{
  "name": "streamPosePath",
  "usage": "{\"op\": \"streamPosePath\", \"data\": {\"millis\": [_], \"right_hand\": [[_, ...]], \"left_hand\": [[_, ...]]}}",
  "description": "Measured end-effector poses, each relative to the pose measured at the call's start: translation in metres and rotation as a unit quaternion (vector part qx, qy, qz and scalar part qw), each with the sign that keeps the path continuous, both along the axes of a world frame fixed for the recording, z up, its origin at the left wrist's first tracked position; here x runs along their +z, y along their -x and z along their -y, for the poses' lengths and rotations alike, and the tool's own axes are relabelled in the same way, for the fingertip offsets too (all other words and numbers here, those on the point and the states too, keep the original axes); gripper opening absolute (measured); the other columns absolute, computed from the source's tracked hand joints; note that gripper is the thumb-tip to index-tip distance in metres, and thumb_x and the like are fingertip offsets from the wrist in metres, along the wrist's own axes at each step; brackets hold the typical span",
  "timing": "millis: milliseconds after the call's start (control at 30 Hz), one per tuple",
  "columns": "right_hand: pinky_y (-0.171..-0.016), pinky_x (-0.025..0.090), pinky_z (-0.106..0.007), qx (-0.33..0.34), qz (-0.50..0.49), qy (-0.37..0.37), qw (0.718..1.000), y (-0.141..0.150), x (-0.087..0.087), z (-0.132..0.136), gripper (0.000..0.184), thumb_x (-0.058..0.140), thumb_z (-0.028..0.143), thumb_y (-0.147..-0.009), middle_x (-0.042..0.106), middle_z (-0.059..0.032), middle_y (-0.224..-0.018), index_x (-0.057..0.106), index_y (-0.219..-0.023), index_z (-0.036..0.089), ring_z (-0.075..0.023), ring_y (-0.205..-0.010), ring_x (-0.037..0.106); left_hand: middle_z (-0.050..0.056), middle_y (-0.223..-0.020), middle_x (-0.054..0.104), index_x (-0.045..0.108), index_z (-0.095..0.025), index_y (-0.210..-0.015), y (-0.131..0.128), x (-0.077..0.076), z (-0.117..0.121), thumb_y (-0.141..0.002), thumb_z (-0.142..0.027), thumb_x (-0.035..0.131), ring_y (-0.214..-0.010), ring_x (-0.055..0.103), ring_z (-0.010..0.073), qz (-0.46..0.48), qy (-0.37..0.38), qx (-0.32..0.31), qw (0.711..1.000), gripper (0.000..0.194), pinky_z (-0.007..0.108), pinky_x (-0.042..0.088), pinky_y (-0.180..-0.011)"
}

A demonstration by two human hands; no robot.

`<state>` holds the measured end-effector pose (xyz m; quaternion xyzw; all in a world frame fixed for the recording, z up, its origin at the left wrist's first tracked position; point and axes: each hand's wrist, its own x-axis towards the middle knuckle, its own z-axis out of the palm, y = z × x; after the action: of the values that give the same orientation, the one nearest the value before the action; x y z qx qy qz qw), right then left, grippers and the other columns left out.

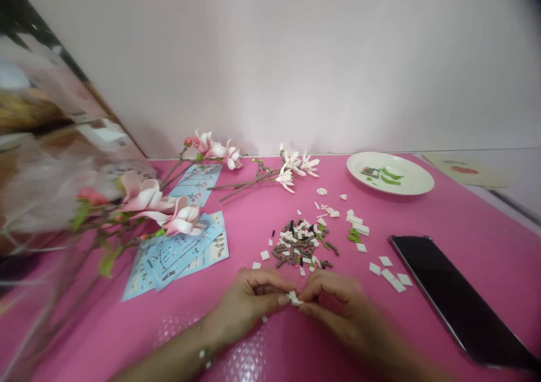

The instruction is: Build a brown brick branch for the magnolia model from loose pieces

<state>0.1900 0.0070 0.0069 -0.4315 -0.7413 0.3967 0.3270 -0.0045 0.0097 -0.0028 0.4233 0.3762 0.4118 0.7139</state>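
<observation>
Between my two hands, over the pink tabletop, are small white building-block pieces (294, 298). My left hand (257, 302) pinches them from the left with thumb and forefinger. From the other side, the thumb and fingertips of my right hand (333, 302) close on the same white pieces. Just beyond my fingers lies a loose pile of brown, white, green and black blocks (298, 241). Several flat white tiles (392, 279) are scattered to the right, near my right hand.
A phone (452, 297) lies at the right. Behind it stands a white plate (416, 183) with green leaf pieces. Printed instruction sheets (190, 258) and pink block magnolias (181, 216) are at the left. White block flowers (291, 168) lie near the wall (296, 61).
</observation>
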Motion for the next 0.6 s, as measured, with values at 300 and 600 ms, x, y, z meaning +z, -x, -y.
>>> {"op": "streamPosePath", "data": {"millis": [300,600], "right_hand": [[-0.061,0.048,-0.026,-0.027,0.041,-0.015,0.999,0.001,-0.001,0.001,0.011,0.062,0.023,-0.08,0.069,0.0005,-0.068,0.065,-0.069,0.02,-0.0158,-0.065,0.065],[-0.065,0.05,-0.028,-0.023,0.047,-0.023,0.998,0.0,-0.006,0.005,0.008,0.06,0.019,-0.078,0.068,0.0009,-0.071,0.062,-0.072,0.022,-0.017,-0.068,0.064]], "left_hand": [[0.004,-0.077,0.078,0.075,-0.015,-0.079,-0.002,-0.008,0.003,-0.061,-0.016,0.084,-0.073,0.07,0.0147,0.002,0.065,-0.008,0.998,0.02,0.024,0.051,-0.071],[0.002,-0.069,0.075,0.073,-0.014,-0.07,-0.005,-0.009,0.004,-0.061,-0.019,0.084,-0.065,0.067,0.0122,0.014,0.046,0.008,0.999,0.016,0.023,0.05,-0.066]]}}
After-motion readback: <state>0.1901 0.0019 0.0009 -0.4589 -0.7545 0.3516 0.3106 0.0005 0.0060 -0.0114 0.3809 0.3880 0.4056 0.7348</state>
